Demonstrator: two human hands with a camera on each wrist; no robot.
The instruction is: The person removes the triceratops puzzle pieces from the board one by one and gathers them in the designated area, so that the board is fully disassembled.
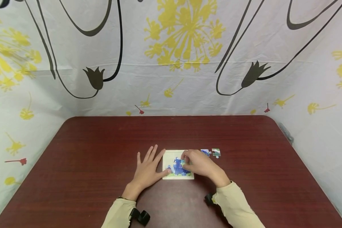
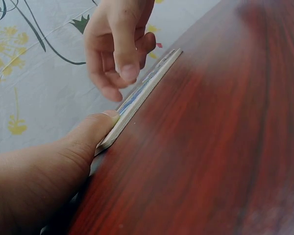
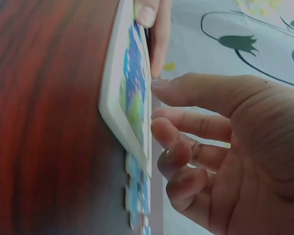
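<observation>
A small jigsaw puzzle in a pale frame point(image 1: 178, 178) lies on the table, partly filled with blue and green pieces point(image 1: 180, 167). My left hand point(image 1: 147, 172) rests at its left side with fingers spread; the left thumb point(image 2: 95, 128) presses on the frame's edge. Just over the puzzle's right part is my right hand point(image 1: 199, 163), its fingers loosely bent. No piece shows between the right thumb point(image 3: 191, 90) and fingers in the right wrist view. The right hand hides the frame's upper right corner in the head view.
Two loose puzzle pieces, one blue point(image 1: 205, 152) and one green and white point(image 1: 216, 152), lie beyond the frame's right side. The dark red wooden table point(image 1: 88, 152) extends around it. A white cloth with yellow flower prints point(image 1: 171, 95) hangs behind the table.
</observation>
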